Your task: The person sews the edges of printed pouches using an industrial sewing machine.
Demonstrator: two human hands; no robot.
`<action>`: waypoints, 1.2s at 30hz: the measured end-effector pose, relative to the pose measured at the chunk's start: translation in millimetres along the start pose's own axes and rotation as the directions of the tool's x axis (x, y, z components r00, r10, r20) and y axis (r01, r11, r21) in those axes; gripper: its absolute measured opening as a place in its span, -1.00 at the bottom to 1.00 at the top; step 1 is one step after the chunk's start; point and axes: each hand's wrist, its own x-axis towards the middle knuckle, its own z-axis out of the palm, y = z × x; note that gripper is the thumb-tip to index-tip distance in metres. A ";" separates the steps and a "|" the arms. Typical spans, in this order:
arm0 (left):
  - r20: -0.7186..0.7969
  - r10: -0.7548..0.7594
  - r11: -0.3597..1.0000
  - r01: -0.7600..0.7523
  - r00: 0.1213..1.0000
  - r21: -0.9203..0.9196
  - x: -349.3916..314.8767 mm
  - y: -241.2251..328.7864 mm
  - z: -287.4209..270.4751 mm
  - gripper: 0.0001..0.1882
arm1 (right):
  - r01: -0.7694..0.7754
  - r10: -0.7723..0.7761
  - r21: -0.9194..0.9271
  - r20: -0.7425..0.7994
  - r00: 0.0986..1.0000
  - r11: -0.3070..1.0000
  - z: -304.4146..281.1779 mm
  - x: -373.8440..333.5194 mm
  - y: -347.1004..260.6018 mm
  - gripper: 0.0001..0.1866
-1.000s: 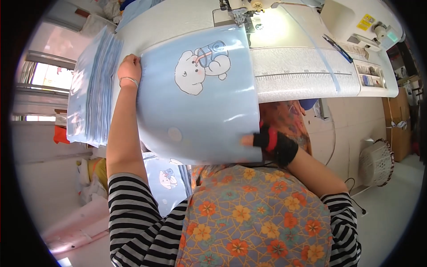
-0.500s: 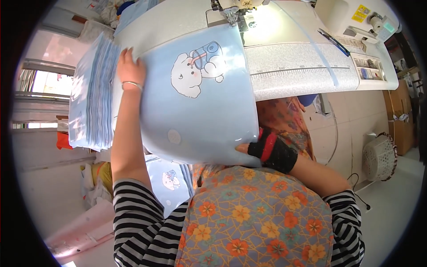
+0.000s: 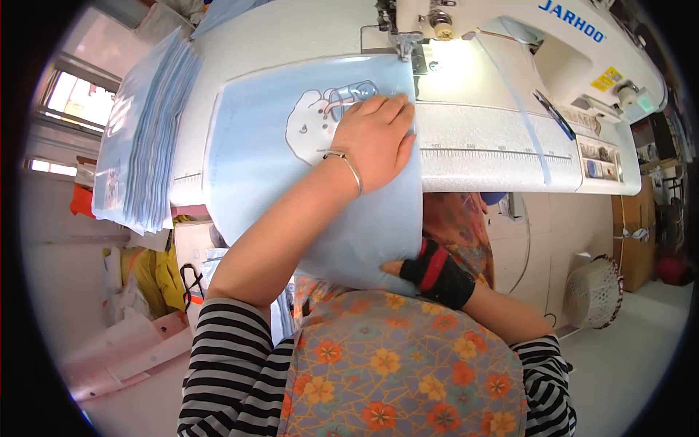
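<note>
"Where does the glossy blue sheet (image 3: 251,164) lie?"

"Across the white tabletop (image 3: 262,36), its far right corner at the presser foot (image 3: 405,49), its near end sagging off the edge toward a flowered apron (image 3: 408,357)."

"And the hands?"

"The left hand (image 3: 375,138) rests palm down near the right edge, fingers slightly apart. The right hand (image 3: 435,272), wrapped in black and red, is clamped on the near right corner, thumb on top, other fingers hidden."

"How would it handle?"

"Likely light, limp and slick, prone to creasing more than breaking. Best pressed flat beside the printed puppy and pinched by its free edge."
</note>
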 end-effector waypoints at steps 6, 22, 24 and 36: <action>-0.012 -0.032 0.999 0.031 0.999 -0.026 15.4 -12.0 8.8 -0.59 | -0.011 0.000 -0.207 -0.054 0.999 0.978 -12.8 20.1 -0.5 -0.67; 0.105 -0.068 0.998 0.069 0.992 -0.003 10.1 -4.2 9.9 -0.43 | 0.085 -0.096 -0.056 -0.228 0.969 0.995 -23.0 41.2 -10.1 -0.69; 0.109 -0.068 0.996 0.074 0.992 -0.046 10.0 -12.6 8.6 -0.43 | 0.104 -0.122 -0.088 -0.227 0.966 0.991 -23.4 42.3 -28.8 -0.68; 0.256 -0.020 0.997 0.038 0.966 -0.065 -92.9 26.5 -39.2 -0.39 | -0.113 0.208 0.441 -0.173 0.963 0.890 -33.3 20.8 -35.6 -0.62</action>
